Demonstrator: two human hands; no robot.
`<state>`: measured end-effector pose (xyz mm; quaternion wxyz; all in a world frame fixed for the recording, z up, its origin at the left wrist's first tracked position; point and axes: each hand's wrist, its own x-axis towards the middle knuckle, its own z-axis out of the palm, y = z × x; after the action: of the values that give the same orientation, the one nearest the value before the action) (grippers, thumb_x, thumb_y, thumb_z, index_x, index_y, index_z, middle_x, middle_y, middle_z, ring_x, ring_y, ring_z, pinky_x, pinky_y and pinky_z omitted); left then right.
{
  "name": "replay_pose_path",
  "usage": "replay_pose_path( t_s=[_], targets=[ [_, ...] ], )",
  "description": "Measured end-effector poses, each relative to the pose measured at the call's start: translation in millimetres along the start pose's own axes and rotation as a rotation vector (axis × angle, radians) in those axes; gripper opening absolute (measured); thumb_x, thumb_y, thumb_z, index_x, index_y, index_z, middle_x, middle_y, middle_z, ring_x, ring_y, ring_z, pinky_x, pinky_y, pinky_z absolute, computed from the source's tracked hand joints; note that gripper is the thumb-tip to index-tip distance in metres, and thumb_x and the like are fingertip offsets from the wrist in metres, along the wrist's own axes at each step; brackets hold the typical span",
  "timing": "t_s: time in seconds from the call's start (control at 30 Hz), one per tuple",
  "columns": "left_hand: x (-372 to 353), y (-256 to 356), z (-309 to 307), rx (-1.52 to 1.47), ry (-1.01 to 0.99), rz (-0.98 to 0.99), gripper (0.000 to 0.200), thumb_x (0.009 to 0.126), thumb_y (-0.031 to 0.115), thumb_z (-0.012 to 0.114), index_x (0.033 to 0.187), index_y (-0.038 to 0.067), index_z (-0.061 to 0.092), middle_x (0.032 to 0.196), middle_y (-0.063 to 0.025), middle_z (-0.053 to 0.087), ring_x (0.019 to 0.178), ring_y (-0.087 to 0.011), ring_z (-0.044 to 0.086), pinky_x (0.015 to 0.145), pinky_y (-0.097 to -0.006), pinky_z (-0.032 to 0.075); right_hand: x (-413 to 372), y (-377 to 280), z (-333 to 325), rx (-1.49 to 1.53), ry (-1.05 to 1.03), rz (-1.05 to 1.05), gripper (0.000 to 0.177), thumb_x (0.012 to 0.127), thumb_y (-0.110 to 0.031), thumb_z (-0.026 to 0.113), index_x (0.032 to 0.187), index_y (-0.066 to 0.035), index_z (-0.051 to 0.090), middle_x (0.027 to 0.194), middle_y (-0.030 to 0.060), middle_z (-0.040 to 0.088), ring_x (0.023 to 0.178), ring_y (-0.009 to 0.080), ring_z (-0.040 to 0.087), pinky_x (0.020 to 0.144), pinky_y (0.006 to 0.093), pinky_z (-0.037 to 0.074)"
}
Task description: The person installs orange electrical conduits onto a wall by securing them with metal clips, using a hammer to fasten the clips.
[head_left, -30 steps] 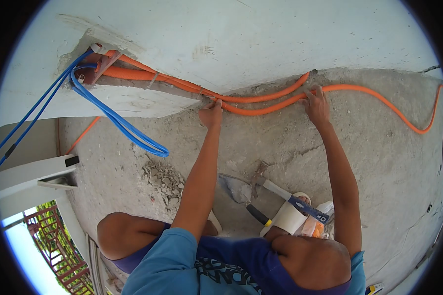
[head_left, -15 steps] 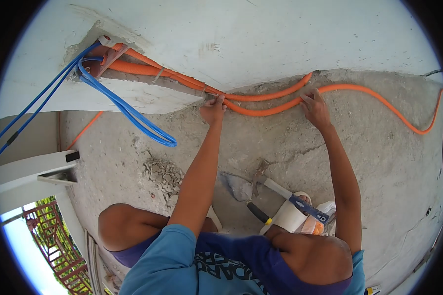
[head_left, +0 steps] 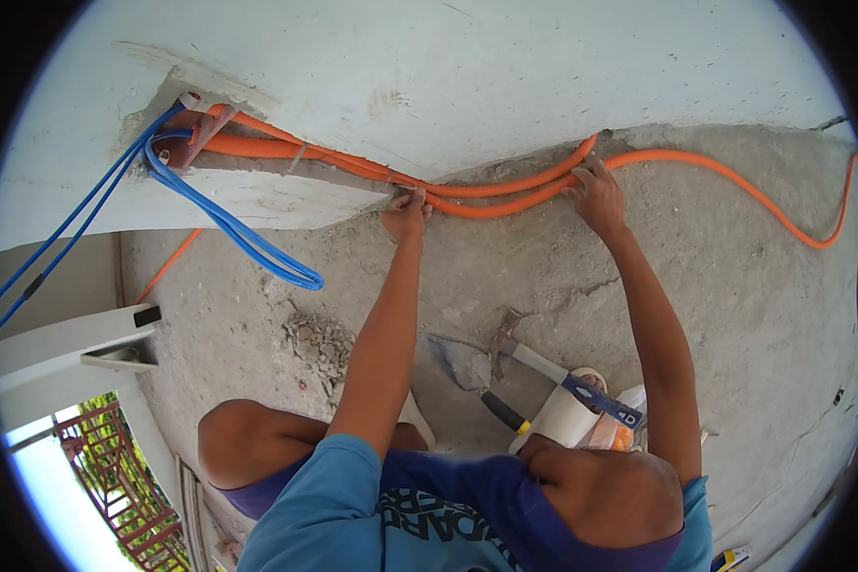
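Two orange corrugated conduits (head_left: 505,209) run from a slot in the wall along the wall's foot. My left hand (head_left: 406,215) is closed, thumb and fingers pinched at the conduits where they leave the slot; anything small between the fingertips is hidden. Farther right, my right hand (head_left: 599,198) grips the lower conduit, with its fingertips reaching up toward the upper one. The upper conduit ends at the wall just above that hand, while the lower one continues right across the floor. Blue cables (head_left: 243,232) come out of a reddish-brown box (head_left: 183,153) in the wall and hang in a loop.
Below my hands on the concrete floor lie a trowel (head_left: 462,364) and a hammer (head_left: 577,386), close to my sandalled foot. Broken rubble (head_left: 319,345) is heaped left of my left forearm. A plastic bag (head_left: 620,429) lies by my right knee.
My right hand has shifted up slightly, its fingers now between the two conduits and nearer the upper one. My left hand stays at the slot's end. The view has tilted a little.
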<state>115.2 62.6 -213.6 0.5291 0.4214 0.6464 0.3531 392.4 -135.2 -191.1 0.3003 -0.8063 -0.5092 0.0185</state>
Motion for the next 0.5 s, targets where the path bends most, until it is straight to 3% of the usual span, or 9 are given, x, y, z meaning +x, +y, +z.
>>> replay_pose_path(
  t_s=[0.13, 0.5],
  targets=[
    [-2.5, -0.3, 3.7, -0.034, 0.049, -0.002, 0.025, 0.081, 0.015, 0.078, 0.082, -0.005, 0.063, 0.069, -0.0094, 0.067, 0.055, -0.0126, 0.064, 0.047, -0.023, 0.052, -15.1, -2.7, 5.9, 0.081, -0.085, -0.008, 0.031, 0.075, -0.017, 0.077, 0.101, -0.004, 0.066, 0.095, 0.0101, 0.062, 0.087, 0.0285, 0.063, 0.075, 0.0398, 0.053],
    [-3.6, -1.0, 9.9, 0.105, 0.115, 0.062, 0.024, 0.083, 0.019, 0.076, 0.082, -0.002, 0.063, 0.07, -0.0095, 0.067, 0.053, -0.0132, 0.063, 0.045, -0.0253, 0.05, -19.1, -22.0, 9.9, -0.022, -0.01, -0.046, 0.041, 0.072, -0.024, 0.08, 0.104, -0.003, 0.068, 0.096, 0.0107, 0.061, 0.094, 0.029, 0.06, 0.077, 0.0396, 0.052]
  ],
)
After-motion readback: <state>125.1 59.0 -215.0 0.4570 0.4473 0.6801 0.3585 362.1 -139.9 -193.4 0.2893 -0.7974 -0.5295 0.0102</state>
